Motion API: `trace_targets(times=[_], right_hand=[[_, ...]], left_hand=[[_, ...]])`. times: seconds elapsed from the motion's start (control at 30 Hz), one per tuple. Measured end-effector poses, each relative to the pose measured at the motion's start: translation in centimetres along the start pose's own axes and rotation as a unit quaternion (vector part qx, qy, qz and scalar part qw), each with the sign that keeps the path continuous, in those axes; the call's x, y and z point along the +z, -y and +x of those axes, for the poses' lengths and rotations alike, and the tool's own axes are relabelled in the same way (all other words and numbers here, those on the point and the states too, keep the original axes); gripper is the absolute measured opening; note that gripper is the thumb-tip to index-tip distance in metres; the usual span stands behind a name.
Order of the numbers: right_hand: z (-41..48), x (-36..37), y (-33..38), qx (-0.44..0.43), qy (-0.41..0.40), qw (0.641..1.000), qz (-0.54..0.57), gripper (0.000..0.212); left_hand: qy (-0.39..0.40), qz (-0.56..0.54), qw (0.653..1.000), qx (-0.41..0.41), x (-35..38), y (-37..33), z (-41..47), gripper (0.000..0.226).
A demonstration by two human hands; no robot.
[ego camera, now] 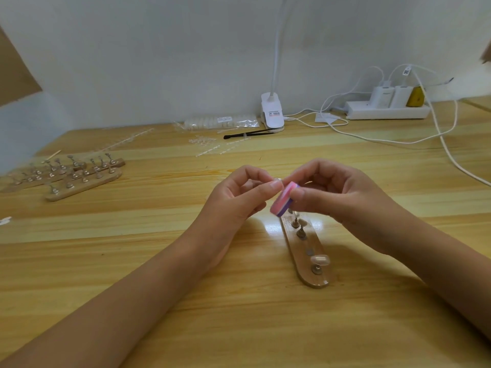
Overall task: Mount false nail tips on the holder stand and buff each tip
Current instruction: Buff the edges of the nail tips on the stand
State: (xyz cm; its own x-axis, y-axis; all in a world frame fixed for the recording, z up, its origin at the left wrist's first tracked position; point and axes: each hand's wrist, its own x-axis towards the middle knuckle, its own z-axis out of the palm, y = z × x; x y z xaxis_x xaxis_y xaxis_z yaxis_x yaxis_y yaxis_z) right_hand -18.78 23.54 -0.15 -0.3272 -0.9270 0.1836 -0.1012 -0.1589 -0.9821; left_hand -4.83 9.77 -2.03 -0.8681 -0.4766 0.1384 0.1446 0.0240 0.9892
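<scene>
One: Both hands meet just above the centre of the frame, over the wooden table (132,261). Any writing you can read?

Two: None clearly. The white clip lamp (271,112) at top centre has a label with a red stripe, but the print is too small. The clear bag of nail tips (220,122) left of it has a white sticker, equally blurred. A cable tag (406,71) at upper right shows a square code pattern, nothing legible.

One: And the fingers?

Two: The left hand (240,197) pinches thumb and forefinger together on a small clear tip (277,179), barely a glint; its other fingers are curled. The right hand (337,197) grips a pink and purple buffer block (283,201) between thumb and fingers. The block's upper end is at the pinched tip; whether it is touching or just beside it, I cannot tell.

One: Where is the holder stand?

Two: The holder stand (308,251) lies on the table right below the right hand, running toward the bottom of the frame. One pale mounted tip (320,259) sits on a peg near its lower end. Its upper end is hidden behind the block and hand.

One: What gets cut off?

Two: The lamp's neck leaves the top edge. The spare stands (82,179) at the left are a blurred cluster. Cables from the power strip (388,110) run off the right edge, and both forearms leave through the bottom corners
</scene>
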Motion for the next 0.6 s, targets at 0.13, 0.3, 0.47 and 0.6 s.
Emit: trace_targets(times=[0.13, 0.3, 0.47, 0.6], right_hand=[[0.06, 0.06, 0.05, -0.021, -0.050, 0.998, 0.010, 0.030], [0.10, -0.18, 0.14, -0.025, -0.061, 0.998, 0.010, 0.032], [0.08, 0.23, 0.07, -0.037, -0.063, 0.997, -0.008, 0.030], [0.02, 0.03, 0.18, -0.026, -0.041, 0.999, -0.020, 0.030]], left_hand=[[-0.008, 0.002, 1.000, -0.010, 0.01, -0.07, 0.04, 0.013], [-0.015, -0.005, 1.000, -0.012, 0.01, 0.09, 0.10, 0.012], [-0.025, -0.021, 0.999, -0.009, -0.05, 0.08, 0.14, 0.020], [-0.011, -0.024, 1.000, -0.004, -0.02, 0.08, 0.08, 0.024]])
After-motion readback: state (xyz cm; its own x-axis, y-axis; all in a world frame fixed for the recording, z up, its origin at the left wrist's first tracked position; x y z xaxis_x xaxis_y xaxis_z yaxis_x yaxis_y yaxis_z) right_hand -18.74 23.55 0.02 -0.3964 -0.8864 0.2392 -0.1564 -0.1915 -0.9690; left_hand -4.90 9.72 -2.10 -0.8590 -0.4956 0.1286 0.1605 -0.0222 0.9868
